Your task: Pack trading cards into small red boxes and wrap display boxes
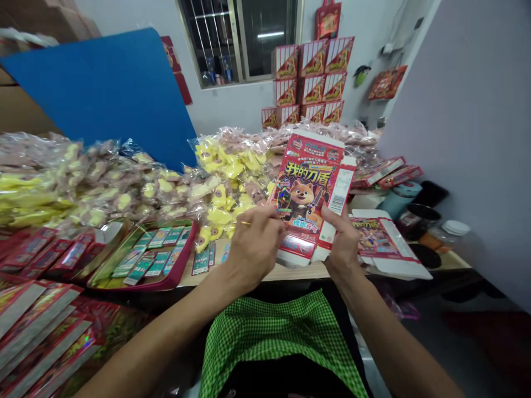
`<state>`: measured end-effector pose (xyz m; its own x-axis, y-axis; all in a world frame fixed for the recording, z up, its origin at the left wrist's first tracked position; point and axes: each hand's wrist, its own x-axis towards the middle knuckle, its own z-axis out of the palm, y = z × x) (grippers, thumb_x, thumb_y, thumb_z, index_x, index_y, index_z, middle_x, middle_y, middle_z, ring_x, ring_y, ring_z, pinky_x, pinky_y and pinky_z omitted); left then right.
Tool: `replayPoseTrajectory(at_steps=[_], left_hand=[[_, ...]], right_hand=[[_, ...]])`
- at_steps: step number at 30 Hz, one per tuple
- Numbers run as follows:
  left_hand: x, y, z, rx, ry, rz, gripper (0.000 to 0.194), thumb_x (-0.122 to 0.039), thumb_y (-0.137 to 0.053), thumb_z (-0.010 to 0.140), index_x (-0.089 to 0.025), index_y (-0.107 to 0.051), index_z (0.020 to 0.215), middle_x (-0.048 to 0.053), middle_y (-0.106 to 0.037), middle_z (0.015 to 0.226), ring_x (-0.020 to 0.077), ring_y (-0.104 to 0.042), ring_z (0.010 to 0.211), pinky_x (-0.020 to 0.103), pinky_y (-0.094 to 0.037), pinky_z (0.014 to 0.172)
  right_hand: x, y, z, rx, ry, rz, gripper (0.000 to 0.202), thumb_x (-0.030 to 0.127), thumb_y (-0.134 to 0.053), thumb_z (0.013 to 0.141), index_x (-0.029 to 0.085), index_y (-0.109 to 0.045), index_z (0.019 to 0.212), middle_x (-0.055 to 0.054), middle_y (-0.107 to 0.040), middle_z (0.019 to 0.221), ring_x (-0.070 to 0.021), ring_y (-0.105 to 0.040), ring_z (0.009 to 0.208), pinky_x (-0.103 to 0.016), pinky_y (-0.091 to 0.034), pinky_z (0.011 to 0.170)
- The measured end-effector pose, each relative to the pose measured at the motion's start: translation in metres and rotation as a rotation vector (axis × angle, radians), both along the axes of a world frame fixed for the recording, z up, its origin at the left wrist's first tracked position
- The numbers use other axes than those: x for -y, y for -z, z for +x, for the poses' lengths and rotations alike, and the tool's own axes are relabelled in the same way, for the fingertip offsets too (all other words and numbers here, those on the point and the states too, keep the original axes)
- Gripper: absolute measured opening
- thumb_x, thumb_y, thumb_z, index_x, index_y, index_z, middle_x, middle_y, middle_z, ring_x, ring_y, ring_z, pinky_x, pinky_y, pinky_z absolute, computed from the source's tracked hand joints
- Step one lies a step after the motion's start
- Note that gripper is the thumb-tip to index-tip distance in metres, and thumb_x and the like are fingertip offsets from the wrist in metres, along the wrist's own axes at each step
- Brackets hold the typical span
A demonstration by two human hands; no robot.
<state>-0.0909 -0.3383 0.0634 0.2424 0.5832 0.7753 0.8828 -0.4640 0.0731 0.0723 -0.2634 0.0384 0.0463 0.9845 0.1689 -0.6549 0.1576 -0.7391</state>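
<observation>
A red printed cardboard box [307,190] with a cartoon dog on its front is held up before me, its end flaps unfolded. My right hand [345,237] grips its lower right side, thumb on the printed face. At the left edge, my left hand [257,240] has its fingers curled against the carton; the fingertips are partly hidden. To the right of my right hand, a flat carton [381,240] of similar print lies on the table. Small printed cards [203,260] rest on the tabletop to the left of my left hand.
A pink-rimmed tray [182,271] of cards stands left, near red packets [62,254]. Bagged yellow and pink pieces [226,160] heap along the back. Stacked red boxes [313,74] rise behind. Jars, including one with a white lid [450,232], stand right. Filled cartons [41,331] lie lower left.
</observation>
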Motion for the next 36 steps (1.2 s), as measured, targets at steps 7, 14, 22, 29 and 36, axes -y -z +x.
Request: replayPoseTrajectory(at_steps=[7,14,22,29,36], left_hand=[[-0.037,-0.011,0.001,1.326,0.463,-1.074,0.061,-0.043,-0.087,0.071,-0.015,-0.061,0.119,0.015,-0.075,0.108,0.0288,-0.074,0.090,0.042,-0.062,0.080],[-0.047,0.024,0.052,1.652,0.623,-1.214,0.050,-0.028,-0.090,0.066,-0.011,-0.071,0.108,0.010,-0.080,0.089,0.0243,-0.077,0.076,0.040,-0.063,0.083],[-0.050,0.041,0.071,1.803,0.664,-1.161,0.061,-0.024,-0.092,0.057,-0.009,-0.072,0.112,0.015,-0.080,0.101,0.0259,-0.077,0.078,0.039,-0.063,0.080],[-0.042,0.047,0.065,1.832,0.669,-0.980,0.066,-0.024,-0.091,0.060,-0.012,-0.068,0.120,0.016,-0.078,0.112,0.0321,-0.078,0.093,0.044,-0.063,0.087],[-0.031,0.050,0.041,1.771,0.648,-0.945,0.062,-0.031,-0.091,0.069,-0.013,-0.067,0.123,0.018,-0.074,0.125,0.0349,-0.074,0.111,0.048,-0.058,0.100]], right_hand=[[0.007,0.006,0.015,0.046,-0.210,0.004,0.068,0.034,-0.082,0.066,0.029,-0.063,0.132,-0.002,-0.077,0.115,-0.0335,-0.070,0.113,-0.052,-0.055,0.104],[0.001,0.010,0.065,0.154,-0.335,-0.208,0.075,0.032,-0.086,0.059,0.025,-0.066,0.131,-0.006,-0.078,0.114,-0.0375,-0.075,0.098,-0.054,-0.062,0.088],[-0.005,0.020,0.086,0.276,-0.333,-0.277,0.078,0.031,-0.087,0.063,0.023,-0.064,0.137,-0.007,-0.078,0.113,-0.0376,-0.075,0.104,-0.052,-0.059,0.095],[-0.005,0.017,0.072,0.302,-0.301,-0.227,0.080,0.028,-0.086,0.058,0.023,-0.067,0.135,-0.007,-0.078,0.111,-0.0368,-0.074,0.103,-0.047,-0.060,0.091],[-0.006,0.020,0.055,0.366,-0.327,-0.165,0.080,0.029,-0.082,0.065,0.025,-0.062,0.141,-0.006,-0.076,0.118,-0.0349,-0.073,0.105,-0.046,-0.061,0.089]])
